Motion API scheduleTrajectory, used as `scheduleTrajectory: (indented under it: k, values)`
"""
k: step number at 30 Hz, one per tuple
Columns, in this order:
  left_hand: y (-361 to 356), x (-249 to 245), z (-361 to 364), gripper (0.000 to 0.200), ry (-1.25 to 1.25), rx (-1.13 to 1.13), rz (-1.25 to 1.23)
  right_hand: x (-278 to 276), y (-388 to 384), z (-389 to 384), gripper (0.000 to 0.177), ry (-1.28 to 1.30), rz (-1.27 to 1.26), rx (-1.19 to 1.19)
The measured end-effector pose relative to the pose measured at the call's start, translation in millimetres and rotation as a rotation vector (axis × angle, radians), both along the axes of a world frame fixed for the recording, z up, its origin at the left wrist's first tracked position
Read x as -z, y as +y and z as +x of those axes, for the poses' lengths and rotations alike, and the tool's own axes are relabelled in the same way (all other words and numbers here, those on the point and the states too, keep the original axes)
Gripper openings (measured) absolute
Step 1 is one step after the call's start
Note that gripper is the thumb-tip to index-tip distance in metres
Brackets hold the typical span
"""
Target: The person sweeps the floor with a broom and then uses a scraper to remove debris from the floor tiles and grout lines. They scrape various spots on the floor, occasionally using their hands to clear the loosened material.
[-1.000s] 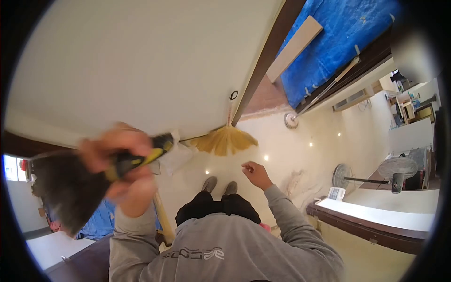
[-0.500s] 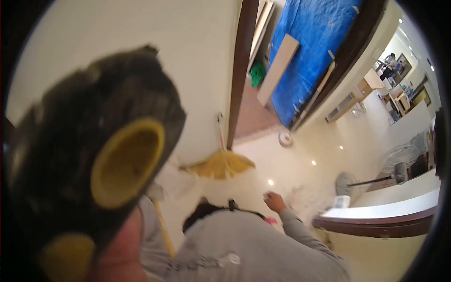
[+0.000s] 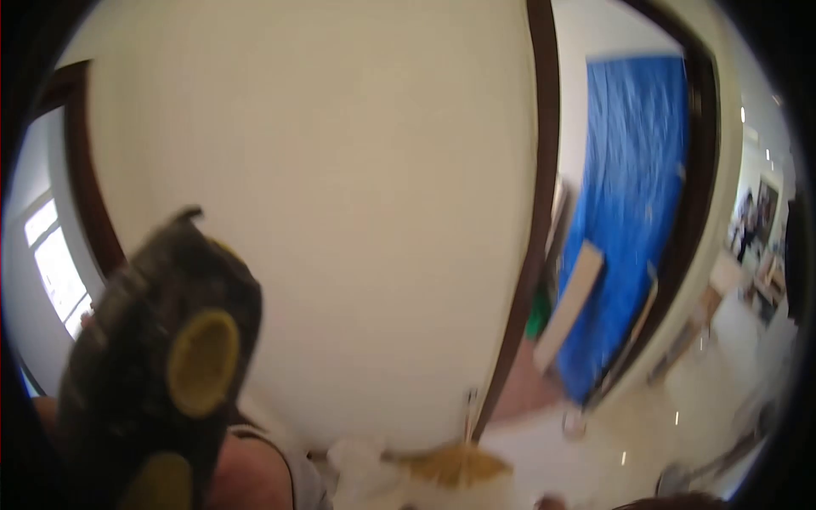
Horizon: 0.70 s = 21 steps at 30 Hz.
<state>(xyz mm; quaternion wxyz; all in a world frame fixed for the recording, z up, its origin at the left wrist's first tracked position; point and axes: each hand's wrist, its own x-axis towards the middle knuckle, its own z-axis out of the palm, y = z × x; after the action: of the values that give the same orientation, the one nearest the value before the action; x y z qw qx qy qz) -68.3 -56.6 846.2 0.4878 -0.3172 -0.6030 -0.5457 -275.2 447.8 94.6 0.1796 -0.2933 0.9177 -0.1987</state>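
A bulky black object with round yellow insets (image 3: 161, 357) fills the lower left, close to the camera; its kind is not clear. My left hand (image 3: 251, 472) is wrapped round it from below and behind, most of the fingers hidden by it. The object stands tilted in front of a plain cream wall (image 3: 340, 212). Of my right hand (image 3: 551, 503), only a small blurred piece shows at the bottom edge, so its fingers and anything in them are hidden.
A yellow broom (image 3: 459, 466) rests head-down against the wall. To the right, a dark-framed doorway holds a blue sheet (image 3: 633, 195) and a leaning board (image 3: 571, 306). A roll (image 3: 574, 422) lies on the floor. Far right, a person (image 3: 748, 225) is in another room. A window (image 3: 59, 268) shows left.
My view has swung up and left, showing more wall and a window. The black object appears smaller, farther from the camera. My right hand has dropped almost out of view.
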Motion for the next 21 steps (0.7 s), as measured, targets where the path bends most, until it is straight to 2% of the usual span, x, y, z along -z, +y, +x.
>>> scheduleTrajectory:
  k: [1,2,3,4,5,6,8,9,10,11,13,14,15,17,21]
  values:
    - [-3.0,-1.7,-6.2,0.023,-0.004,-0.013,-0.019,44.5,9.8,-31.5,0.024,0.213,-0.033,-0.248]
    - [-3.4,0.8,-14.1,0.023,-0.013,-0.009,-0.022,-85.9,-42.5,-28.6,0.023,-0.082,-0.105,0.202]
    - [-3.4,3.6,-21.7,0.023,-0.018,0.001,-0.019,-153.7,-70.4,-56.0,0.024,0.040,-0.178,0.250]
    - [-2.0,8.0,-28.5,0.024,-0.019,0.010,-0.024,-191.8,-88.2,-96.3,0.025,0.215,-0.265,0.200]
    - [-2.8,7.6,-38.3,0.024,-0.023,0.021,-0.026,-284.3,-129.1,-125.2,0.023,0.353,-0.254,0.213]
    - [-0.5,9.2,-44.2,0.025,-0.017,0.027,-0.028,-382.4,-171.7,-139.5,0.022,0.403,-0.546,0.132]
    - [3.0,8.1,-49.2,0.025,0.004,0.037,-0.044,-521.6,-237.8,-161.8,0.022,0.547,-0.537,0.086]
    - [4.7,8.0,-52.2,0.026,0.016,0.039,-0.052,-575.9,-272.4,-168.6,0.028,0.629,-0.800,-0.049]
    - [6.1,9.1,-53.3,0.026,0.027,0.043,-0.062,-634.3,-300.6,-172.2,0.033,0.669,-0.639,-0.052]
    - [8.0,8.2,-55.1,0.027,0.035,0.038,-0.071,-678.5,-331.6,-182.2,0.033,0.947,-0.585,-0.089]
    - [7.7,9.7,-53.1,0.028,0.049,0.034,-0.077,-772.9,-381.9,-159.8,0.036,1.157,-0.524,-0.105]
    - [5.3,11.4,-49.1,0.028,0.052,0.027,-0.078,-816.3,-399.1,-130.4,0.032,1.119,-0.425,-0.070]
    - [2.4,14.1,-45.6,0.029,0.060,0.014,-0.077,-842.2,-409.6,-101.7,0.025,1.216,-0.500,-0.090]
    - [-7.8,16.5,-38.8,0.030,0.070,-0.024,-0.086,-871.5,-420.1,-42.2,0.022,1.090,-0.500,-0.093]
    - [-31.3,23.2,-22.9,0.032,0.068,-0.079,-0.130,-857.6,-430.6,-84.9,0.025,1.166,-0.464,-0.158]
